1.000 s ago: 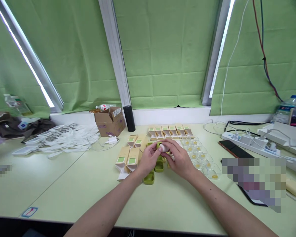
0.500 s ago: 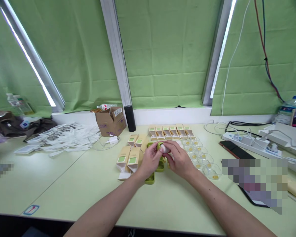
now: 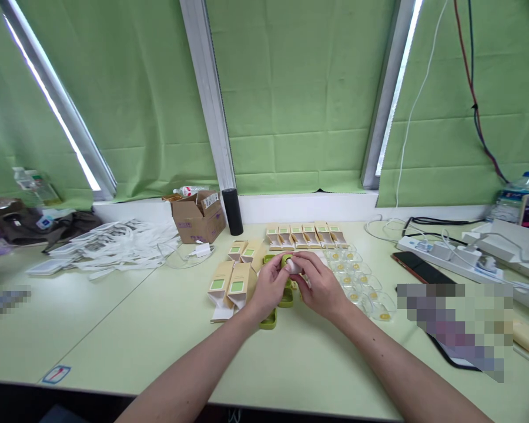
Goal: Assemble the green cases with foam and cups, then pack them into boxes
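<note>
Close together over the middle of the table, my left hand (image 3: 268,285) grips a small green piece (image 3: 286,259) and my right hand (image 3: 320,284) grips a small white piece (image 3: 294,267) against it. Fingers partly hide both pieces. Beneath and beside the hands lie olive-green trays (image 3: 268,319). Left of them stand several beige boxes (image 3: 240,281) with green labels and open bottom flaps. More such boxes (image 3: 308,234) form a row behind the hands. To the right are several clear plastic cups (image 3: 356,281) with yellow spots inside.
A cardboard box (image 3: 198,216) and a black cylinder (image 3: 232,211) stand at the back. White straps (image 3: 123,244) are heaped at left. At right lie a dark phone (image 3: 423,268), a power strip (image 3: 449,256) with cables and a blurred-out object (image 3: 458,329).
The green and white pieces have tilted slightly between my fingers. Both hands stay in nearly the same place.
</note>
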Demonstrator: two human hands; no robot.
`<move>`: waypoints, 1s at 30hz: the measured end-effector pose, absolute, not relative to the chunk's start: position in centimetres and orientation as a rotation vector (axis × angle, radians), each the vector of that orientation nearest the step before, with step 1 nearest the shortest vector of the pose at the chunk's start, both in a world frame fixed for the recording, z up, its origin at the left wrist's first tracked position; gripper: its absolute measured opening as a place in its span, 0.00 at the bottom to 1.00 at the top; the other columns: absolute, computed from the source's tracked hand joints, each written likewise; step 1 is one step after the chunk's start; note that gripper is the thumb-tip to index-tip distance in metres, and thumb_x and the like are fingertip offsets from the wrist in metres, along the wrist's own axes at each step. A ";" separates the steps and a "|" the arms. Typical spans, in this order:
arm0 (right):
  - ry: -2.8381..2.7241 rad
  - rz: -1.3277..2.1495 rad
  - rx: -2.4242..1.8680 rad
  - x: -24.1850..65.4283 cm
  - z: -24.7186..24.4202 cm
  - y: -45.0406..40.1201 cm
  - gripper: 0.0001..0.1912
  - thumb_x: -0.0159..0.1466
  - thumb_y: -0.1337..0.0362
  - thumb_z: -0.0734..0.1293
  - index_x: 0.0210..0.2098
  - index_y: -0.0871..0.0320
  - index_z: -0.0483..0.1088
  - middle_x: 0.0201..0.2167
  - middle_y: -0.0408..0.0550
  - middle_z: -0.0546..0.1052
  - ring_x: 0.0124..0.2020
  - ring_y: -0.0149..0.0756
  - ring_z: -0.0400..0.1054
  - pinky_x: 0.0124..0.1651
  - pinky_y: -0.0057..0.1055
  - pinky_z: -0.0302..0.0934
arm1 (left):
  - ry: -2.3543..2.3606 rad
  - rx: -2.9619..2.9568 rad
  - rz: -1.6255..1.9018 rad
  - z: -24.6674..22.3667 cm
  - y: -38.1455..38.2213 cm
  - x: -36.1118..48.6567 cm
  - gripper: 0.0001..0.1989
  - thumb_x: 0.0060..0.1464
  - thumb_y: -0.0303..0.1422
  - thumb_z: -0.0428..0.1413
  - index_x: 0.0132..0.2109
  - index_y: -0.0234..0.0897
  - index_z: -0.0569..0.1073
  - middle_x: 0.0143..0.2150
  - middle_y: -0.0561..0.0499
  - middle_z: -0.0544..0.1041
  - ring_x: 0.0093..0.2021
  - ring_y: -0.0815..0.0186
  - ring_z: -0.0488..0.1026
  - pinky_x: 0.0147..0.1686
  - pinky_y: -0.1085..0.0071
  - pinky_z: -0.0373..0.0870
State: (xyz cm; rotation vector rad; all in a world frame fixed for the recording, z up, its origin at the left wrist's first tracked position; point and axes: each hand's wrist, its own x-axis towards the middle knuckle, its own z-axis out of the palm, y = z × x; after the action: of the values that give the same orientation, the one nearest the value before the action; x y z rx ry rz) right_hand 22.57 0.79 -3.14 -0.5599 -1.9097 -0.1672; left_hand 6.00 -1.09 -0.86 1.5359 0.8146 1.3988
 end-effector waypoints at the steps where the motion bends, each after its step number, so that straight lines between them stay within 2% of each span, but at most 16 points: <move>1: -1.903 -0.167 -0.571 22.6 -3.3 0.9 0.22 0.74 0.71 0.63 0.66 0.54 0.66 0.56 0.60 0.77 0.57 0.49 0.76 0.54 0.47 0.79 | 0.806 1.528 1.381 -1.0 -1.0 6.0 0.24 0.63 0.49 0.63 0.57 0.37 0.77 0.54 0.42 0.82 0.56 0.54 0.79 0.58 0.60 0.75; 6: -1.915 -0.152 -0.600 22.6 -3.6 0.6 0.26 0.74 0.72 0.60 0.69 0.53 0.64 0.58 0.60 0.76 0.59 0.49 0.75 0.58 0.49 0.78 | 0.753 1.537 1.346 -1.7 -0.7 6.2 0.31 0.56 0.50 0.69 0.59 0.39 0.74 0.57 0.43 0.81 0.56 0.54 0.78 0.60 0.60 0.74; 12: -1.931 -0.141 -0.595 22.0 -3.2 0.0 0.31 0.73 0.73 0.60 0.73 0.52 0.58 0.58 0.61 0.74 0.61 0.51 0.73 0.60 0.51 0.77 | 0.836 1.531 1.376 -1.4 -0.7 6.3 0.28 0.57 0.52 0.67 0.56 0.38 0.76 0.52 0.44 0.82 0.53 0.56 0.78 0.58 0.62 0.73; 19: -1.900 -0.139 -0.654 22.0 -3.8 0.4 0.27 0.75 0.70 0.60 0.72 0.53 0.61 0.57 0.61 0.75 0.59 0.52 0.74 0.59 0.53 0.77 | 0.802 1.472 1.351 -1.6 -0.7 6.0 0.30 0.55 0.54 0.69 0.54 0.36 0.77 0.49 0.44 0.82 0.50 0.56 0.78 0.52 0.64 0.74; 30: -1.904 -0.149 -0.650 22.0 -4.2 0.7 0.29 0.74 0.71 0.61 0.72 0.53 0.61 0.57 0.61 0.75 0.58 0.51 0.73 0.59 0.50 0.76 | 0.730 1.403 1.332 -2.1 -0.4 6.0 0.32 0.54 0.54 0.70 0.55 0.34 0.77 0.48 0.43 0.82 0.47 0.57 0.79 0.45 0.67 0.74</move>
State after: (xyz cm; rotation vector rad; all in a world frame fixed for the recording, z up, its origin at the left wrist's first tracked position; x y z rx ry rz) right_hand 22.03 0.71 -4.21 -0.6500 -1.9043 -0.1486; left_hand 5.96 -0.37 -2.08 1.4025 0.7300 1.3323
